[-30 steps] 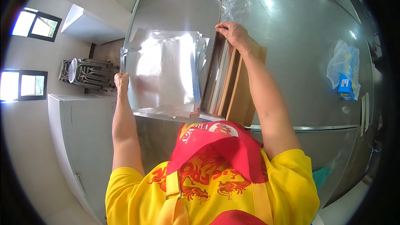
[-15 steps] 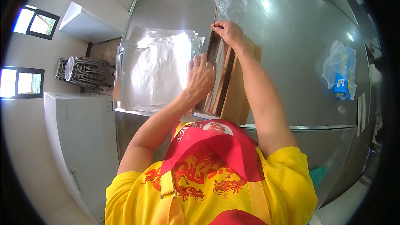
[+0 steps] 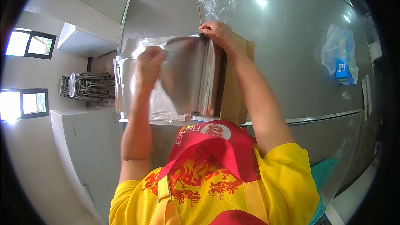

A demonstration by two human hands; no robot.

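Observation:
A shiny silver foil sheet (image 3: 183,75) stretches left from a foil roll (image 3: 207,84), which lies lengthwise in a long brown cardboard box (image 3: 234,83) with its top open. My left hand (image 3: 150,64), blurred by motion, is closed on the sheet's raised left edge. My right hand (image 3: 216,32) pinches at the far end of the roll and box; what lies between its fingertips is hidden. A thin brown cord or strip (image 3: 197,0) runs from the table's far side to those fingers. Under the lifted sheet is a stack of cut foil sheets (image 3: 160,106).
Beyond my right hand lies a crumpled clear plastic bag (image 3: 216,0) on the steel table (image 3: 283,58). Farther right, a blue carton (image 3: 344,73) sits partly in a thin plastic bag (image 3: 336,43). Stacked metal stools (image 3: 89,86) and a white cabinet (image 3: 85,150) stand to the left.
My left hand has moved left and away from the roll, drawing a foil sheet out over the stack. My right hand stays at the far end of the box. The view has shifted slightly.

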